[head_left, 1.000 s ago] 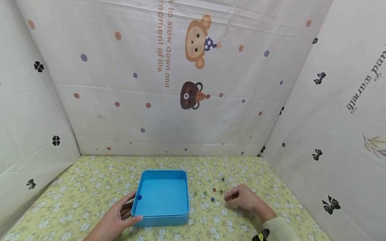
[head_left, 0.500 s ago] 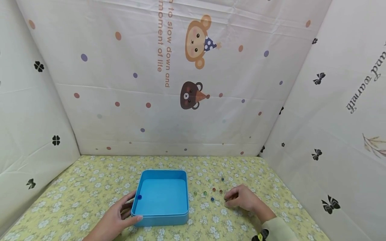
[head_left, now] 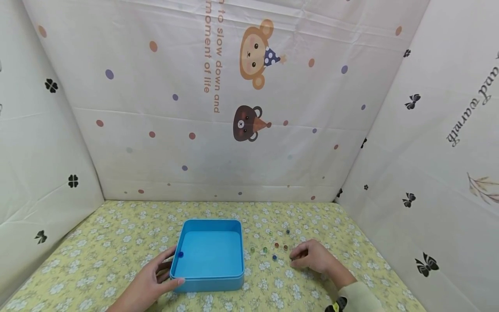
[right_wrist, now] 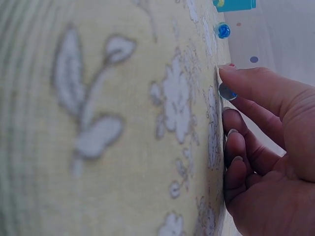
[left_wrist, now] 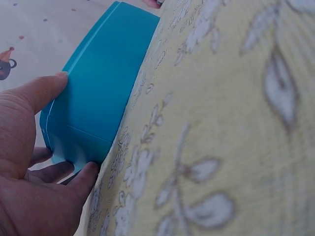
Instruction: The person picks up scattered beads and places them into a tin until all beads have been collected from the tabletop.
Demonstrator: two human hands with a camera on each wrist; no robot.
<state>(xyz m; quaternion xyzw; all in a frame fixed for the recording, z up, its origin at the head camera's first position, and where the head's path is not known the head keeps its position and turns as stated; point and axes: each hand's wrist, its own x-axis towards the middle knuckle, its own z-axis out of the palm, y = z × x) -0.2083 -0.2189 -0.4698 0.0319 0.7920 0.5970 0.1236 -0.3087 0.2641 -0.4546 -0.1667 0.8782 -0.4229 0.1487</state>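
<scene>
A square blue plastic box (head_left: 212,253), open at the top, rests on the table with a dark blue marble (head_left: 181,255) against its left inner wall. My left hand (head_left: 150,279) grips the box's near left corner, thumb on the front wall and fingers along the left side, as the left wrist view also shows. To the right of the box, my right hand (head_left: 312,256) is down at the cloth. In the right wrist view it pinches a glassy marble (right_wrist: 227,91) between thumb and index finger, the other fingers curled against the cloth.
Between box and right hand lie several loose marbles: a blue marble (head_left: 274,257), a dark one (head_left: 288,232), two reddish ones and some green ones, including a green marble (head_left: 265,250). A yellow floral cloth (head_left: 128,234) covers the table; printed white fabric walls (head_left: 218,173) enclose it.
</scene>
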